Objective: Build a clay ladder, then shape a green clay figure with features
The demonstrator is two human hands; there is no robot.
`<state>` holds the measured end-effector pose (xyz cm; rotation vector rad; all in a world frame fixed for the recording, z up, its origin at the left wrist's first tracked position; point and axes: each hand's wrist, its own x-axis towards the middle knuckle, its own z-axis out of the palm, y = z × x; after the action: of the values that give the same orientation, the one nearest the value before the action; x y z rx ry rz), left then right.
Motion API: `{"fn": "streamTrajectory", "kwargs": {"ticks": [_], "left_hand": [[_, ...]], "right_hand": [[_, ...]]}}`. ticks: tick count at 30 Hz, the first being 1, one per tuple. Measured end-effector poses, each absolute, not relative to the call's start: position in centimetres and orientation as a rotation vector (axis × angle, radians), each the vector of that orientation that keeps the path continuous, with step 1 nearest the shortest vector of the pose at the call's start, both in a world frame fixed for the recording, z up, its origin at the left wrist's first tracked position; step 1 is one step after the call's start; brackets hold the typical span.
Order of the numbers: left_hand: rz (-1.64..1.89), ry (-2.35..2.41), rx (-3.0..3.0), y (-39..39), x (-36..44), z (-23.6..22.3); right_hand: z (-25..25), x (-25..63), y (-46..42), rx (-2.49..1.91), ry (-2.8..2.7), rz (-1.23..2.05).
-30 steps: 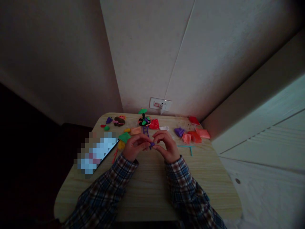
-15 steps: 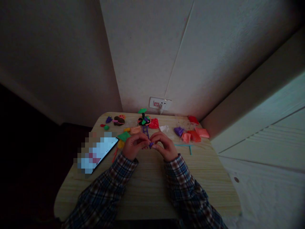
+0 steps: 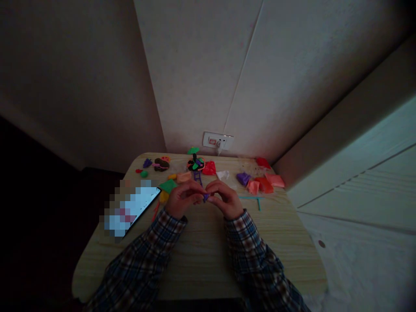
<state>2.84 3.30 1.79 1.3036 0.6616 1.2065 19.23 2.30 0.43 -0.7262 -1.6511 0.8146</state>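
Between my fingertips is a small lump of purple modelling clay [image 3: 206,197]. My left hand [image 3: 184,199] pinches it from the left, and my right hand [image 3: 226,199] pinches it from the right, the fingertips of both nearly meeting. Just beyond my hands lies a purple clay ladder [image 3: 198,178], its near end partly hidden by my fingers. Past the ladder stands a black, green and pink clay figure [image 3: 196,164] with a green top piece. Near my left hand are green clay [image 3: 168,186] and yellow clay [image 3: 164,198].
A phone [image 3: 136,210] with a lit, blurred screen lies at the table's left. Purple clay [image 3: 243,178], orange packets [image 3: 265,185] and a red packet [image 3: 262,163] sit at the right. Thin blue sticks [image 3: 259,203] lie beside my right hand. A wall socket [image 3: 217,140] is behind the table [image 3: 201,260].
Both hands keep almost the same place, pinching the purple clay. My fingertips have shifted slightly around it, and the whole view has moved a little.
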Motion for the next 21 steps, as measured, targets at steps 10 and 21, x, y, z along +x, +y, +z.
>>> {"fn": "streamTrajectory", "kwargs": {"ticks": [10,21], "left_hand": [[1.225,0.645,1.228,3.3,2.9,1.4],[1.100,0.634,1.078,3.3,3.2,0.8]], "right_hand": [[0.8,19.1,2.1,-0.727,-1.648,0.836],[0.5,19.4,2.2,-0.745,-1.604,0.820]]}}
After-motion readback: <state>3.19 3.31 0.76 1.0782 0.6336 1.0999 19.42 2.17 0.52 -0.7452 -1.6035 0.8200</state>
